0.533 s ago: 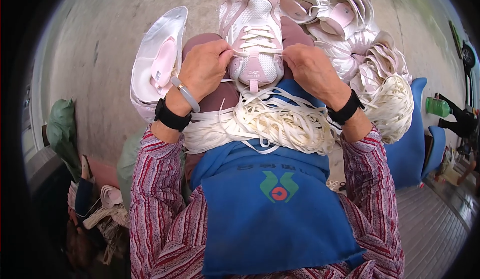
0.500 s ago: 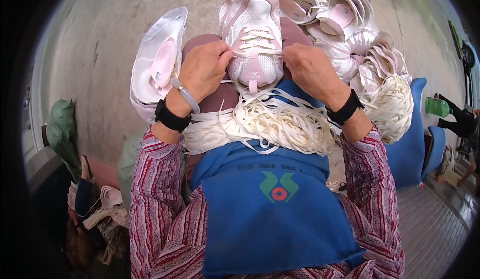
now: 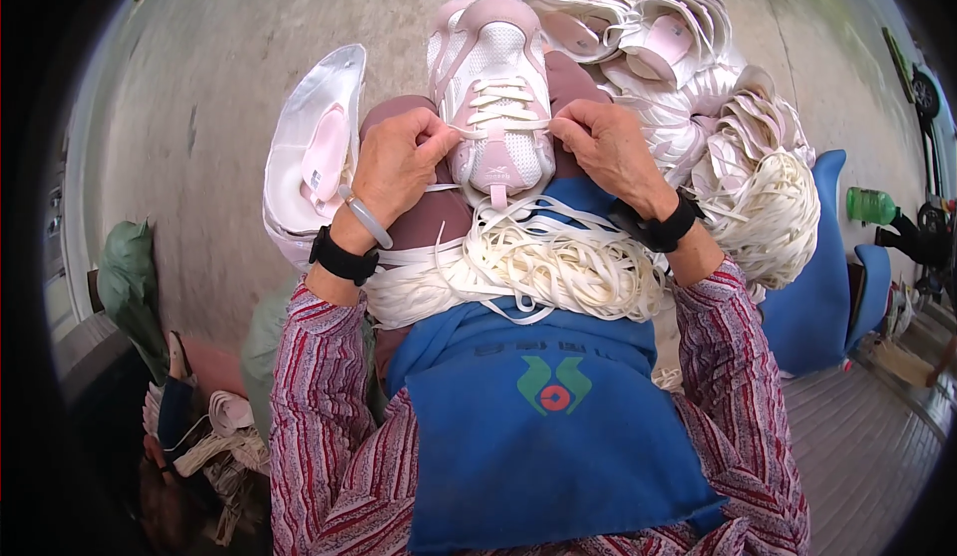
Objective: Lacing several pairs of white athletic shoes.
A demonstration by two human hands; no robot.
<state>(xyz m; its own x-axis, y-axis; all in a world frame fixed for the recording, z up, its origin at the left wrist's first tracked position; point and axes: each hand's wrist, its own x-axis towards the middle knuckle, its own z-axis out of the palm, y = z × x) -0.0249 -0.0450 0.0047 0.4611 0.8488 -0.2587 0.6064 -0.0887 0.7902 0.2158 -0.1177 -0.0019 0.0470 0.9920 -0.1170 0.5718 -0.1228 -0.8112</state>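
A pink and white shoe upper (image 3: 503,77) lies across my thighs, its toe end toward me and its heel opening away. White shoelace (image 3: 503,114) crosses its tongue in several rows. My left hand (image 3: 404,157) pinches one lace end at the upper's left edge. On the right side my right hand (image 3: 613,152) is closed on the other end, thumb and finger together. Both ends stretch sideways across the row nearest me. A thick bundle of loose cream laces (image 3: 538,267) rests on my lap over a blue apron (image 3: 558,436).
Stacked pink and white shoe uppers (image 3: 678,37) sit at the far right, beside another heap of laces (image 3: 768,217). Left of my knee stands a single white upper piece (image 3: 314,147). A blue chair (image 3: 817,287) and a green bottle (image 3: 870,205) are at right, a green sack (image 3: 130,277) at left.
The view has shifted slightly. My right hand has turned so its thumb and finger show more. Both hands still hold the lace ends at the upper's sides.
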